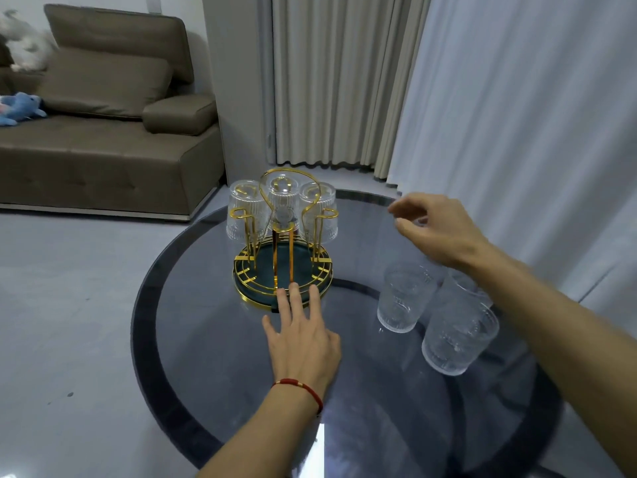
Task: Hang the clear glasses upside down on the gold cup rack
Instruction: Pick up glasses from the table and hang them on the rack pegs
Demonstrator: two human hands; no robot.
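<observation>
The gold cup rack with a dark green base stands on the round glass table. Three clear ribbed glasses hang upside down on its far pegs: one at the left, one in the middle, one at the right. Two near pegs are bare. My left hand lies flat on the table, fingertips touching the rack's front rim. My right hand hovers empty, fingers loosely curled, above three upright glasses, the last partly hidden by my wrist.
A brown sofa with soft toys stands at the back left. Beige and white curtains hang behind and to the right of the table. Grey floor spreads to the left.
</observation>
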